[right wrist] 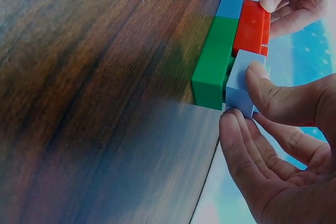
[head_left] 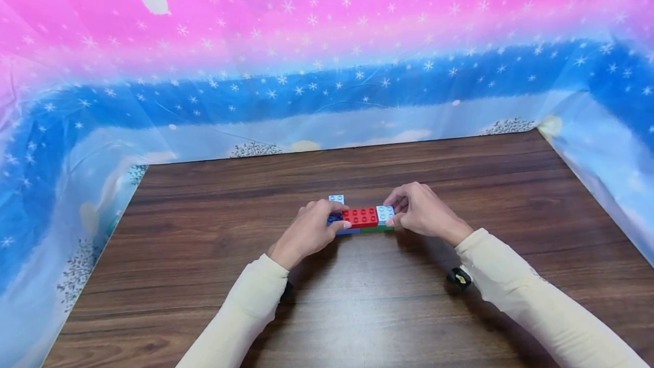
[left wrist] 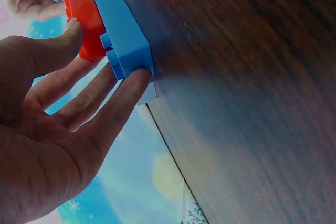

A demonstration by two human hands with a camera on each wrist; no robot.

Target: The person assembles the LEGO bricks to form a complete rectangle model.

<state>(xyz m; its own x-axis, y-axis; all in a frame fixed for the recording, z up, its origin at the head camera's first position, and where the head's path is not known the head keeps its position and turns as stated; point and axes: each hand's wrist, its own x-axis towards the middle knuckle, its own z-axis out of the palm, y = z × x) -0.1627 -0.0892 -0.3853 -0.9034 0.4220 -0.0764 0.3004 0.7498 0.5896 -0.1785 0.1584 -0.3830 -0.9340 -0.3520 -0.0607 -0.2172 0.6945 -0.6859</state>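
Note:
A low row of toy building bricks lies on the table, with a blue brick [left wrist: 123,30] and a green brick [right wrist: 215,59] end to end at the bottom. Across them sits a red brick [head_left: 360,217]. My left hand [head_left: 311,226] pinches the red brick between thumb and fingers, while another of its fingertips touches the blue brick's end. My right hand [head_left: 426,209] pinches a pale blue-white brick [right wrist: 244,80] over the green brick's end, beside the red one. A narrow gap with green studs shows under that pale brick. A second pale brick [head_left: 336,198] stands behind the left fingers, partly hidden.
The brown wood-grain table [head_left: 204,231] spreads around the bricks. A pink and blue snowflake-patterned cloth [head_left: 327,90] rises along its back and sides. A dark device [head_left: 458,278] sits below the right wrist.

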